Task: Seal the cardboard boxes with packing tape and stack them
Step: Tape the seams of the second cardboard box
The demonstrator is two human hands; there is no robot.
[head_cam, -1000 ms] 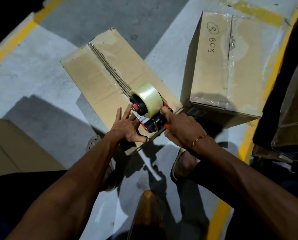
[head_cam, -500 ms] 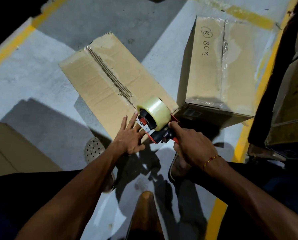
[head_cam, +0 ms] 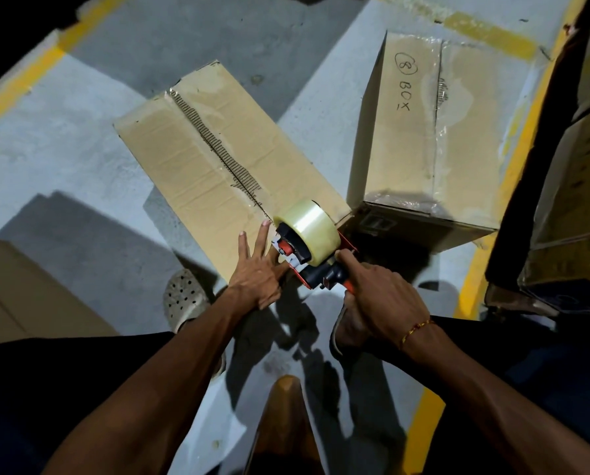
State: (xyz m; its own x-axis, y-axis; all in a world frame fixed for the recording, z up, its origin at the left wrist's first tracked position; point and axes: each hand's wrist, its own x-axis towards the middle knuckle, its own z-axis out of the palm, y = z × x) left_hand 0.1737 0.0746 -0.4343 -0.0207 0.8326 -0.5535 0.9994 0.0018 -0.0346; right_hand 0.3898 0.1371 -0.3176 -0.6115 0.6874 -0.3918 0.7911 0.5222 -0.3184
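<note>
The left hand point(head_cam: 257, 281) lies flat on the near end of the box point(head_cam: 218, 166), its fingers point(head_cam: 252, 240) straight and spread. Just right of them, the right hand point(head_cam: 386, 299) grips the handle of the tape gun point(head_cam: 309, 255), index finger stretched along its frame, the rest curled round. The gun sits at the box's near edge, on the seam. A second box point(head_cam: 430, 132), taped and marked "BOX", stands beyond the right hand on the floor point(head_cam: 64, 159).
</note>
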